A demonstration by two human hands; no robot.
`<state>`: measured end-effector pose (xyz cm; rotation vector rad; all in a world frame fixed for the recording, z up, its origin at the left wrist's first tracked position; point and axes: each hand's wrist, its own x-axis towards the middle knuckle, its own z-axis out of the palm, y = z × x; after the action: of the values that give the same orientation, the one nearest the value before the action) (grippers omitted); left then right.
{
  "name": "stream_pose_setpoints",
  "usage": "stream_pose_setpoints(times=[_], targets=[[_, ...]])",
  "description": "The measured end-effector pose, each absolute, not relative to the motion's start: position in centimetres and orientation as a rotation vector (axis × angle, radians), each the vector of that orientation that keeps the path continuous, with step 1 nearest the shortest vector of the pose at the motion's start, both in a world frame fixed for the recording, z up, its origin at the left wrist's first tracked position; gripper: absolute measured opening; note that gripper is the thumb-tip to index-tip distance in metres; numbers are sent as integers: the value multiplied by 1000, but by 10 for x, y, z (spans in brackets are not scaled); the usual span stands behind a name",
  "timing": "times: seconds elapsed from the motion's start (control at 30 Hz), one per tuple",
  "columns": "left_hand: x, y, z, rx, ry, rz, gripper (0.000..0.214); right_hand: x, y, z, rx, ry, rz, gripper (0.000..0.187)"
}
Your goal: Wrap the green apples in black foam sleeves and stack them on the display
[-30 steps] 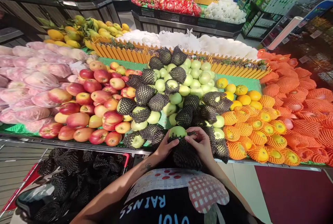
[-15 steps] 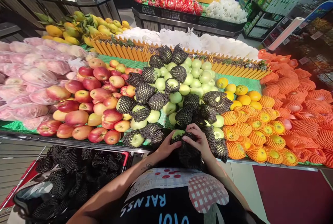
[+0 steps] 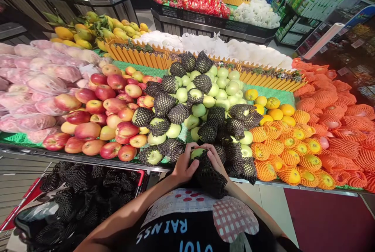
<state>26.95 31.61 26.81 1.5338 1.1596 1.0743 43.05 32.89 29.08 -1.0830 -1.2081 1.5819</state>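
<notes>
Head view. At lower centre of the frame, a green apple [image 3: 197, 152] is held above the shelf edge [image 3: 88, 161], half sunk in a black net [image 3: 209, 176]. The left hand [image 3: 183, 166] is curled round the apple, fingers pressed together. The net's rim is pinched by the right hand [image 3: 215, 158]. Spare nets are heaped in a cart [image 3: 79, 197] at lower left. If the rim is tugged unevenly, the apple may be squeezed out and dropped.

Bright supermarket — dark produce stands [image 3: 187, 23], pale floor tiles [image 3: 275, 205].
</notes>
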Motion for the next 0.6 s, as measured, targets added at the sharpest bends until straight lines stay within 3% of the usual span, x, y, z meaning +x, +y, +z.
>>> stream_pose_setpoints(times=[0.23,0.37,0.6], targets=[[268,316,282,1941,1476,1115,44,430,331,286,-1120,-1122,1516,42],[271,314,283,2060,1506,1288,15,428,329,274,-1105,-1038,1614,43],[274,309,274,1581,1548,1506,15,430,330,273,-937,-1167,1692,63]])
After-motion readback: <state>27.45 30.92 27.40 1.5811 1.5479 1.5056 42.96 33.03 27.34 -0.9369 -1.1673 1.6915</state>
